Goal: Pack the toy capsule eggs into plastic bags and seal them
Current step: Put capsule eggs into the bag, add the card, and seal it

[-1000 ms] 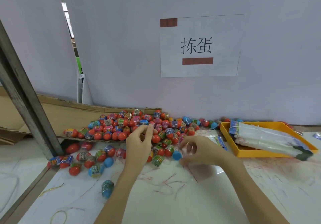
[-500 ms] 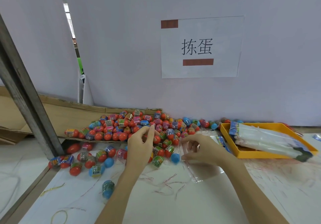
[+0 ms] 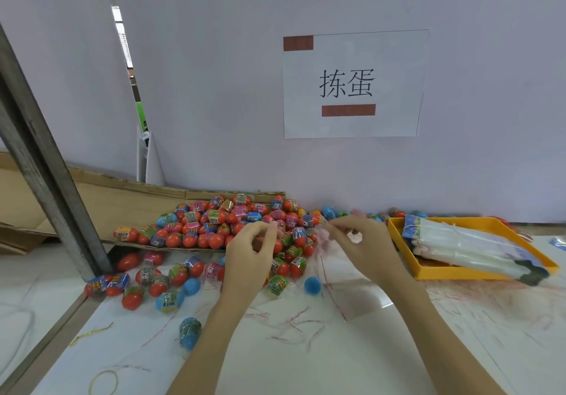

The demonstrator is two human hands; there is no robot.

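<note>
White tabletop (image 3: 352,361): both hands pinch a clear bag (image 3: 343,296) just right of the egg pile (image 3: 214,223). Left hand (image 3: 249,256) and right hand (image 3: 360,246) should spread its mouth wide before loading.

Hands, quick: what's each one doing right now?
Left hand: fingers curled; whether it holds anything cannot be told.
Right hand: pinching the clear plastic bag.

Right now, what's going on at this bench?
A person is packing toy eggs. Both hands are raised over the egg pile: the right hand pinches a clear plastic bag that hangs to the table, and the left hand has curled fingers at the pile's edge. Spare bags lie in the yellow tray. No egg shows inside the bag yet.
</note>
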